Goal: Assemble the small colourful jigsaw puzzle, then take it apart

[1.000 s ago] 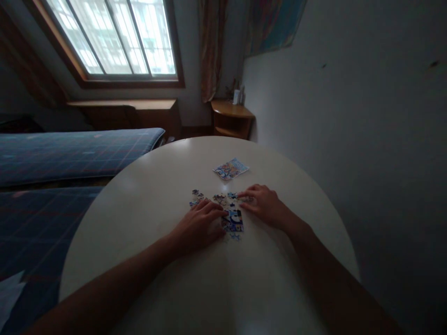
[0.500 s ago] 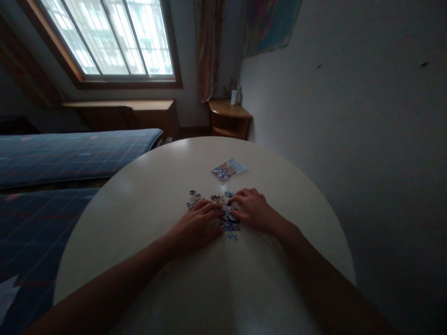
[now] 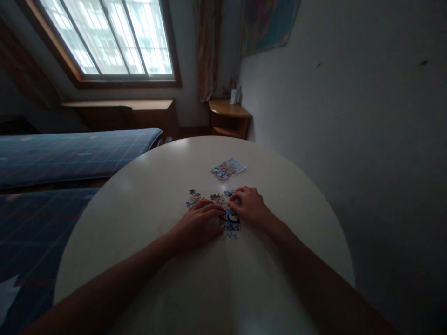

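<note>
A partly joined jigsaw puzzle (image 3: 231, 221) in blue, white and dark colours lies on the round white table (image 3: 146, 181). My left hand (image 3: 199, 223) rests along its left side, fingers stretched out and the tips touching its edge. At the puzzle's upper right, my right hand (image 3: 248, 204) is closed, thumb and index finger pinched together; whatever sits between the tips is too small to make out. Loose puzzle pieces (image 3: 193, 192) lie beyond my left hand, and more loose pieces (image 3: 217, 198) are between the hands. Close below the puzzle is a light blue piece (image 3: 231, 236).
A colourful picture card (image 3: 228, 168) lies farther back on the table. To the left are plaid-covered beds (image 3: 70, 153). A wooden corner shelf (image 3: 230, 110) stands behind the table, and a white wall (image 3: 314, 139) runs along the right.
My right hand's fingers have drawn in from a spread pose to a pinch, uncovering more of the puzzle's upper right. My left hand has barely moved.
</note>
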Motion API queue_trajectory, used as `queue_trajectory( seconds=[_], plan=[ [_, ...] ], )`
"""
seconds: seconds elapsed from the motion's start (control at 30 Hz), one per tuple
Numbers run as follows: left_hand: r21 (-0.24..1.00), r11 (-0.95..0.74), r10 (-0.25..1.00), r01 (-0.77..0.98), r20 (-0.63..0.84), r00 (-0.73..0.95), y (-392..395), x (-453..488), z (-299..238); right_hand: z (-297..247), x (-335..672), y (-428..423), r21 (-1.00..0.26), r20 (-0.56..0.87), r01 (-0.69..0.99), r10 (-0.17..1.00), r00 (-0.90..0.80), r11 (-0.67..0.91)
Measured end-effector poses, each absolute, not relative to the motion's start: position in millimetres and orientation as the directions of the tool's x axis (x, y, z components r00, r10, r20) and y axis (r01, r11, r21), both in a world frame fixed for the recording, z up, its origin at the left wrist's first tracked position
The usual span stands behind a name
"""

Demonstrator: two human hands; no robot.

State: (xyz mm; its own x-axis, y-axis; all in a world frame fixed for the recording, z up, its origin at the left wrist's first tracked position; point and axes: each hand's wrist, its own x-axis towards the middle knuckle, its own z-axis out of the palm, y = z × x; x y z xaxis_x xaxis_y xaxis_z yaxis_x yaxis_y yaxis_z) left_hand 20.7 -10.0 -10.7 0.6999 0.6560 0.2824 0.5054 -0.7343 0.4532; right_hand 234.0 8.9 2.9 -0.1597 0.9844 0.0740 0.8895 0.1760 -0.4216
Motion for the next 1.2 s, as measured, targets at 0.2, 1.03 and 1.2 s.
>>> queue_trajectory(
  seconds=[0.2,1.03,1.2],
  plan=[
    [0.512,-0.697,0.687,0.501,0.281,0.670,-10.1,22.9,-13.5,3.5,235.5,9.2,-0.468,0.084,0.869,0.987,-0.134,0.158],
    [0.617,-0.609,0.772,0.499,0.317,0.550,-9.6,24.6,-16.6,21.6,241.0,0.1,-0.826,0.160,0.470,0.930,-0.331,0.309],
    [0.689,-0.523,0.828,0.501,0.273,0.490,-7.1,26.8,-17.4,26.9,236.3,-3.5,-0.869,0.187,0.370,0.911,-0.369,0.328]
  ],
)
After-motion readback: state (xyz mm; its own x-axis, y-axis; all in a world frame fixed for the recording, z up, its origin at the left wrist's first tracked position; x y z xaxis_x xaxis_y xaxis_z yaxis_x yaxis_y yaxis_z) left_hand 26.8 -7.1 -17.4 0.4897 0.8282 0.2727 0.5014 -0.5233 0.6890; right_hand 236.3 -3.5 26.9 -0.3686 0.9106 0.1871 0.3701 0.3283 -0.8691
